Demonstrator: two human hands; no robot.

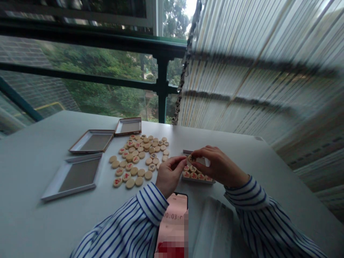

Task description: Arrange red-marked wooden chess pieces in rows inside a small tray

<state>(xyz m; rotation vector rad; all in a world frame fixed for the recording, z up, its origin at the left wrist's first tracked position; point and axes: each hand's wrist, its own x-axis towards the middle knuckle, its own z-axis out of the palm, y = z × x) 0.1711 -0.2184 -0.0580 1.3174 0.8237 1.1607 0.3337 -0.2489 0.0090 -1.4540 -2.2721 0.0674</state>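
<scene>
Though round, flat-faced disc (pixel 191 158) between fingers (pixel 201 154)

On the white flat-topped table (pixel 242 157), left of frame centre: pale round wooden-looking discs (pixel 133 171) in a loose spread, some atop others; to their left, three white-walled shallow rectangular trays (pixel 70 194), ranged diagonally from middle left towards upper centre. Right of centre: a white shallow rectangular box (pixel 199 181), further discs inside. At bottom centre, below the box: a black-edged rectangular phone (pixel 172 215), a clear plastic-looking sheet (pixel 215 229) to its right.
</scene>
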